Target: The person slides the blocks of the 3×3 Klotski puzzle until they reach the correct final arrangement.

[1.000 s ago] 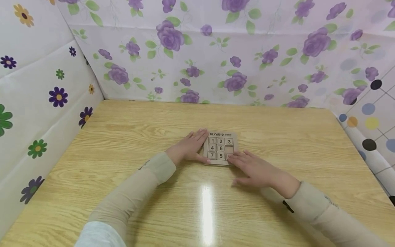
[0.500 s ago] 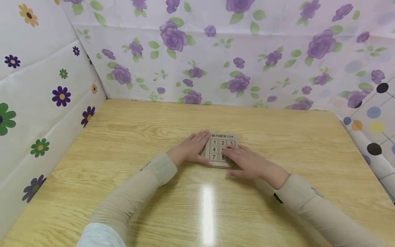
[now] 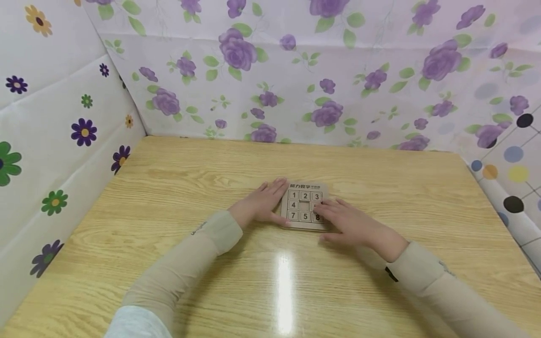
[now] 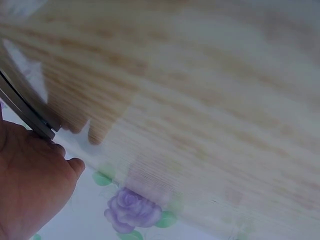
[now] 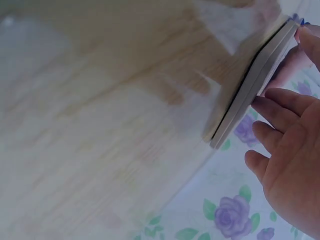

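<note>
A wooden number sliding puzzle [image 3: 305,225] lies flat on the table in the head view, with tiles 1, 2, 3 in its top row. Its bottom row reads 7, 5, 8, and the gap sits in the centre. My left hand [image 3: 262,202] rests along the puzzle's left side, fingers stretched to the upper corner and thumb at the lower one. With extended fingertips, my right hand [image 3: 351,225] touches the tile right of the gap, mostly covering it. Both wrist views show the puzzle's edge [image 5: 257,80] against the fingers.
The wood-grain table [image 3: 203,178] surrounds the puzzle and carries a bright light reflection in front. Behind it hangs a purple-flowered cloth [image 3: 236,51]. Flower-patterned [image 3: 46,141] and dotted [image 3: 515,173] coverings flank the left and right sides.
The right hand reached left onto the 6 tile in the centre, then drew back right. The gap moved from the middle row's right end to the centre. The left hand kept its place.
</note>
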`<state>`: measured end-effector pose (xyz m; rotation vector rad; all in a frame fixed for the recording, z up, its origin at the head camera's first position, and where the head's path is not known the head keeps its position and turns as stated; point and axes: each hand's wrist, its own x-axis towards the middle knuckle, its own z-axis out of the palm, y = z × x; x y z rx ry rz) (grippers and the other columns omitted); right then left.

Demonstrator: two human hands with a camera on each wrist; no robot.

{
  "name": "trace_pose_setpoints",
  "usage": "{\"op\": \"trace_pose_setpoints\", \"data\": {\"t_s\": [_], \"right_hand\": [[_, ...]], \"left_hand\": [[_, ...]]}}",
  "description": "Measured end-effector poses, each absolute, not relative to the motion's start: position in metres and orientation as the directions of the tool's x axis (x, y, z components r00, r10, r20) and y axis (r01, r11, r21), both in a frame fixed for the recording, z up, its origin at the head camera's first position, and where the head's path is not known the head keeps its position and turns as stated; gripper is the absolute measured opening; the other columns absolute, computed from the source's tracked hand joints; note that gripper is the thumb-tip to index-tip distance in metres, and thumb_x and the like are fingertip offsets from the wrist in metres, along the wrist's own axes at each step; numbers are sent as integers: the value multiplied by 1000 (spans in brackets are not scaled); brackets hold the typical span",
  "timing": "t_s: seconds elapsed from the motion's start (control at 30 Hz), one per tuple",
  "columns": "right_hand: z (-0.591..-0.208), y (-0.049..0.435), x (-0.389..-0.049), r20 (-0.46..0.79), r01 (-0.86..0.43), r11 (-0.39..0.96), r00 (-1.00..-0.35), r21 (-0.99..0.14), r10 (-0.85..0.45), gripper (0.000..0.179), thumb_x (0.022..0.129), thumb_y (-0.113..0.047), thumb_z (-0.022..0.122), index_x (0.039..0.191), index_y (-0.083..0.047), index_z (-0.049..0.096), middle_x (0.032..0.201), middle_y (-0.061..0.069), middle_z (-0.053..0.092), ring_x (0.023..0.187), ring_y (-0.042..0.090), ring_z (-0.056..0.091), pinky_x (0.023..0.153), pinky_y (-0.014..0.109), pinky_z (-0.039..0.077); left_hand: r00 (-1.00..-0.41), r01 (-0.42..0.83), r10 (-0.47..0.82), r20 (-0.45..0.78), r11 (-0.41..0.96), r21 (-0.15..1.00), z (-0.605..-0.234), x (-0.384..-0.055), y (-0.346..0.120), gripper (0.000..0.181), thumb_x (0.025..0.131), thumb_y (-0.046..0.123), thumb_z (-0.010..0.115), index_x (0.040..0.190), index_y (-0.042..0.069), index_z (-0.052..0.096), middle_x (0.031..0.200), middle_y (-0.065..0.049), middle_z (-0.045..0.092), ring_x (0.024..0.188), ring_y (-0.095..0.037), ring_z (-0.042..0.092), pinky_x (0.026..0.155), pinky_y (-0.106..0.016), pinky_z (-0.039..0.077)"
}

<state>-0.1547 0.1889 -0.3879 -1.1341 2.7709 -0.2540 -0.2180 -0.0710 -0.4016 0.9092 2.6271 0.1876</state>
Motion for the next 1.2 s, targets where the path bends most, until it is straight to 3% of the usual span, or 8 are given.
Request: {"op": "trace_pose_setpoints", "data": {"t_s": [0.3, 0.8, 1.2], "right_hand": [[-383, 187, -155, -28, -699, 689, -698, -192, -716, 69, 88, -41, 64, 140, 1, 44, 143, 17, 47, 138, 38, 34, 116, 55, 21], [-385, 149, -166, -91, -711, 647, -651, -275, -754, 72, 91, -44, 60, 145, -3, 37, 150, 14, 38, 142, 33, 26, 117, 53, 18], [-386, 167, -163, -91, -699, 671, -673, -245, -734, 75, 89, -46, 61, 144, -1, 38, 149, 14, 39, 141, 35, 29, 116, 54, 20]], "left_hand": [[-726, 583, 627, -282, 779, 231, -398, -216, -70, 117, 78, 70, 58, 153, 6, -4, 160, -11, -7, 147, -22, -6, 121, -41, 1], [-729, 575, 624, -282, 782, 242, -400, -215, -71, 116, 78, 70, 57, 153, 7, -4, 160, -9, -8, 147, -21, -6, 120, -40, -1], [-727, 577, 625, -285, 781, 240, -399, -215, -70, 116, 78, 71, 57, 153, 8, -6, 160, -9, -10, 147, -21, -7, 121, -40, -1]]}}
